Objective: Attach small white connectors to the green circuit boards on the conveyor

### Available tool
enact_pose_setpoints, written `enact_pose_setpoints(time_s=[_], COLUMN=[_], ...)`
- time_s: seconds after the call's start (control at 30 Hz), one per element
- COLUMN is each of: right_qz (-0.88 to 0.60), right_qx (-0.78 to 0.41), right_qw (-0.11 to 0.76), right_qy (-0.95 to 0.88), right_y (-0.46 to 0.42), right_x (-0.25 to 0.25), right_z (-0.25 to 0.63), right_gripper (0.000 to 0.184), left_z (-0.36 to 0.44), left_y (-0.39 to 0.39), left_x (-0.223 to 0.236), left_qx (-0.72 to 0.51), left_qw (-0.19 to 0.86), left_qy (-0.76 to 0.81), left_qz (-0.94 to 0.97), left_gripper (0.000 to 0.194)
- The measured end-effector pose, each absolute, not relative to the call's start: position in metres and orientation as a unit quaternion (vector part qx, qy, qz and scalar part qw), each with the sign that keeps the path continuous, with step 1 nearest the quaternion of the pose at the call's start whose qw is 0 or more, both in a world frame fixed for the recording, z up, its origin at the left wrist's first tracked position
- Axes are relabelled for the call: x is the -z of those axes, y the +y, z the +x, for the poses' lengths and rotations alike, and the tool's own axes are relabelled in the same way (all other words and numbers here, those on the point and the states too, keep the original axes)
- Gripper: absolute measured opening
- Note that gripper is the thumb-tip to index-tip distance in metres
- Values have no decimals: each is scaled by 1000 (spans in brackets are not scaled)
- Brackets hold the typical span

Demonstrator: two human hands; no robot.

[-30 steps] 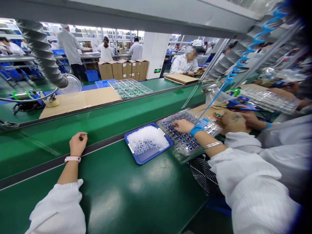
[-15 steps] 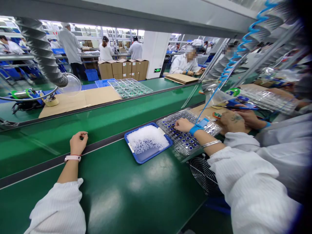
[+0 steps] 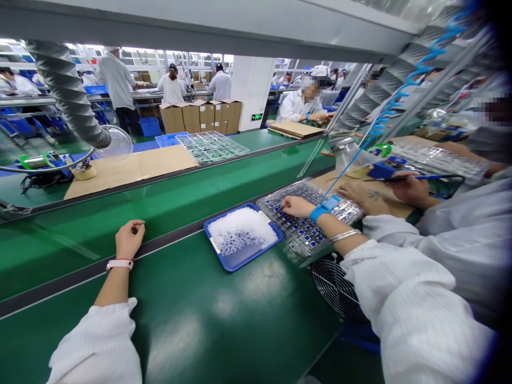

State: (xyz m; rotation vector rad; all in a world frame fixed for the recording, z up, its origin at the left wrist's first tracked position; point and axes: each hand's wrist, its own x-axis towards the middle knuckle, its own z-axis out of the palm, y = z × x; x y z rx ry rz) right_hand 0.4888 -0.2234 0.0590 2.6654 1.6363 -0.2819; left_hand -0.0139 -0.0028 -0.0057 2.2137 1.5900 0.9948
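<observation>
My left hand (image 3: 128,238) rests at the edge of the green bench (image 3: 192,314), fingers curled in a loose pinch; whatever is in them is too small to make out. A pink watch band circles that wrist. My right hand (image 3: 295,206), with a blue wrist strap (image 3: 319,213) and a silver bangle, lies on a clear plastic tray of small blue parts (image 3: 308,229), fingertips pressed down on the cells. Left of that tray, a blue tray (image 3: 236,258) holds a heap of tiny white pieces (image 3: 240,228).
A green conveyor belt (image 3: 180,194) runs beyond the bench. A co-worker's hands (image 3: 412,189) at the right hold a blue tool. A round wire fan guard (image 3: 334,288) sits below the tray. Cardboard sheets, a fume hose (image 3: 68,96) and a clear parts tray (image 3: 212,145) lie across the belt.
My hands have barely moved. The co-worker's hand at the right has flattened onto the cardboard and the blue tool has shifted. The view has tilted slightly.
</observation>
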Motion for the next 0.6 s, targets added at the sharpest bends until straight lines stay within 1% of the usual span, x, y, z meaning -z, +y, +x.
enact_pose_setpoints(time_s=[0.2, 0.4, 0.6], right_qz=[836, 827, 825], right_qx=[99, 71, 41], right_qw=[-3, 22, 35], right_qy=[539, 557, 562], right_y=[-223, -227, -224], right_x=[-60, -60, -69], right_z=[487, 490, 487], right_gripper=[23, 13, 29], left_z=[-13, -14, -13], left_y=[-4, -4, -4], left_x=[4, 7, 10], left_qx=[-341, -349, -363], left_qw=[123, 121, 146], left_qy=[538, 542, 518], left_qz=[761, 755, 761], left_gripper=[28, 28, 25])
